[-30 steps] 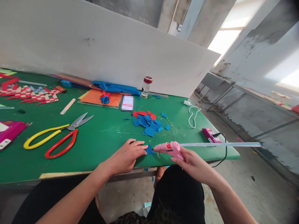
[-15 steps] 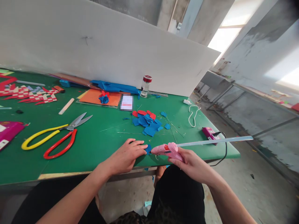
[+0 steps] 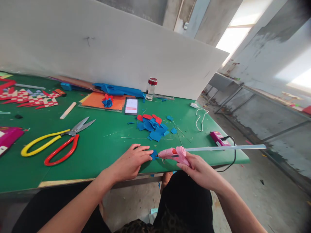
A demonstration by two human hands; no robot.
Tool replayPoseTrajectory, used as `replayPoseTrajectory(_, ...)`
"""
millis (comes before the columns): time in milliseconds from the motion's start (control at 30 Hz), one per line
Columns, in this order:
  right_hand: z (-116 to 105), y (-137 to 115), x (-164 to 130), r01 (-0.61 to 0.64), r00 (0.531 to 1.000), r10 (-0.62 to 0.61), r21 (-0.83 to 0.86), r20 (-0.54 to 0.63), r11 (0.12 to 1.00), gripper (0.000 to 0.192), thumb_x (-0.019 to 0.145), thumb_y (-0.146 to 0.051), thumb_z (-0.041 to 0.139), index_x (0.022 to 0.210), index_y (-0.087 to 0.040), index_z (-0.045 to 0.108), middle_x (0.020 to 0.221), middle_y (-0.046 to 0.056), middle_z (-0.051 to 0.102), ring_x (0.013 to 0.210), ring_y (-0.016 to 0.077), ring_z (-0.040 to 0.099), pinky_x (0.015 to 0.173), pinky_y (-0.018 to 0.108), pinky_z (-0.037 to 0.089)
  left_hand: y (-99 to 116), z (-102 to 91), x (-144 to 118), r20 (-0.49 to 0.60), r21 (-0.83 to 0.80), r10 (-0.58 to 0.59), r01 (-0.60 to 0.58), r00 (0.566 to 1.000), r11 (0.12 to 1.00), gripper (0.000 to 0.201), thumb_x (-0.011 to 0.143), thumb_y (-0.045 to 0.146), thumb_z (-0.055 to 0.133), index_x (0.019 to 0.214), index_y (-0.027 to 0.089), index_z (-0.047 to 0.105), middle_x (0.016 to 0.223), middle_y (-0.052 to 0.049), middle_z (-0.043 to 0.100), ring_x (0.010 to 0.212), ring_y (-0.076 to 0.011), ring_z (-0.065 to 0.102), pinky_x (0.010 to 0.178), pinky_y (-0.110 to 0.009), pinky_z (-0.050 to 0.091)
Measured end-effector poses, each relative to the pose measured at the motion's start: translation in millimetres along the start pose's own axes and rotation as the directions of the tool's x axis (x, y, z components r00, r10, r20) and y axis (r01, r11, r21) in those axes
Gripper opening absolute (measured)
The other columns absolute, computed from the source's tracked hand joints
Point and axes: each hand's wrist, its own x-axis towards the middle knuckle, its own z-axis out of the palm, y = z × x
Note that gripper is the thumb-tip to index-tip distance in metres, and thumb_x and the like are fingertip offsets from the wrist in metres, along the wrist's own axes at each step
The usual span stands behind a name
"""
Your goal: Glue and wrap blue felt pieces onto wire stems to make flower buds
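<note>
Bare forearms, no sleeves visible; black garment over lap, leopard-print patch at lower edge.

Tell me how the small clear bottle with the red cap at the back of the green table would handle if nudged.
The small clear bottle with the red cap stands upright and is taller than it is wide, so a sideways nudge would probably tip it. Its round body suggests it would then roll on the flat green table. It looks like glass or hard plastic, so likely stiff and somewhat slippery.
</note>
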Motion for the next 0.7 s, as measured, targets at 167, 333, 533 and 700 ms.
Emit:
replayPoseTrajectory(167,0.0,3.6,-2.7,-0.029,1.000,0.029,0.034,0.006,0.999,0.030,0.093,-0.038,0.052,0.112,-0.022,0.068,0.093,0.004,0.072,0.085,0.0251,0.067,0.079,0.036,0.055,0.1,0.2,0.3,0.014,0.007,-0.001,0.001,1.000,1.000,0.055,0.074,0.000,0.047,0.121,0.025,0.059,0.141,-0.004,0.057,0.136,-0.0266,0.043,0.109,-0.049,0.030)
replayPoseTrajectory(333,-1.0,5.6,-3.3,-0.044,0.999,0.043,0.130,0.014,0.990,0.031,0.094,-0.039,0.052,0.114,-0.021,0.066,0.101,0.003,0.071,0.090,0.0230,0.066,0.085,0.034,0.052,0.7,-0.6,0.4,0.021,0.009,-0.007,0.007,1.000,1.000,0.055,0.074,0.000,0.046,0.121,0.024,0.059,0.141,-0.004,0.057,0.136,-0.0268,0.043,0.109,-0.049,0.030)
replayPoseTrajectory(533,0.3,6.2,-2.4,-0.078,0.997,0.076,0.084,0.034,0.993,0.034,0.096,-0.040,0.049,0.123,-0.024,0.063,0.096,0.003,0.070,0.079,0.0210,0.064,0.073,0.030,0.052,1.3,-1.2,0.8,0.023,0.008,-0.011,0.011,1.000,1.000,0.056,0.073,-0.002,0.045,0.120,0.025,0.059,0.141,-0.003,0.056,0.135,-0.0259,0.044,0.109,-0.049,0.030)
replayPoseTrajectory(700,0.1,8.8,-3.2,-0.038,0.999,0.037,0.054,0.034,0.998,0.033,0.097,-0.037,0.046,0.124,-0.026,0.062,0.094,0.003,0.070,0.082,0.0227,0.064,0.078,0.033,0.052,1.3,-0.8,0.7,0.020,-0.001,-0.013,0.013,1.000,1.000,0.055,0.074,-0.001,0.044,0.120,0.024,0.059,0.140,-0.004,0.057,0.135,-0.0259,0.044,0.109,-0.049,0.031)
